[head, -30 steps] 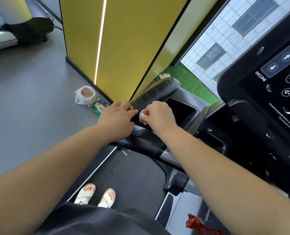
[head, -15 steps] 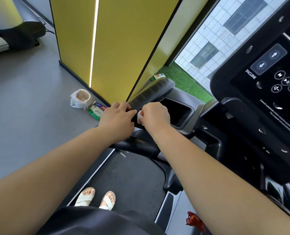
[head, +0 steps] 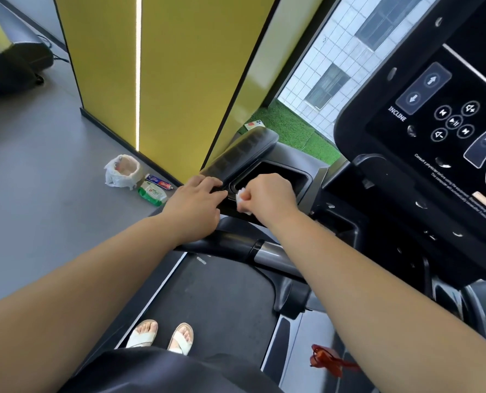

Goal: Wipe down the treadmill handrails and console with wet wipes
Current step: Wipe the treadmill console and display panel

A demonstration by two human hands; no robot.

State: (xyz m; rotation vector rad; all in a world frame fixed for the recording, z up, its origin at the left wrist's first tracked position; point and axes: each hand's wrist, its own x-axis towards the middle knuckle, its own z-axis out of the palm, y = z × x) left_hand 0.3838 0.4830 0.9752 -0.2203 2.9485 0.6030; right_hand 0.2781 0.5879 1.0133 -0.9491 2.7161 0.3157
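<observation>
My right hand (head: 267, 198) grips a crumpled white wet wipe (head: 241, 198) and holds it against the near rim of the black cup-holder tray (head: 281, 171) on the treadmill's left side. My left hand (head: 195, 204) rests on the black left handrail (head: 236, 154) just beside it, fingers laid over the rail's edge. The black console (head: 434, 123) with its arrow and media buttons fills the upper right. A silver and black front handlebar (head: 253, 248) runs below both wrists.
On the grey floor to the left lie a green wet-wipe pack (head: 152, 192), a small tube (head: 159, 181) and a white bagged bin (head: 122, 171). A yellow pillar (head: 173, 80) stands behind. The treadmill belt (head: 207, 296) holds my sandalled feet; a red clip (head: 329, 361) hangs at lower right.
My right hand with the wipe has slid a little right along the tray's rim, away from my left hand. The camera has tilted, bringing more of the console into view.
</observation>
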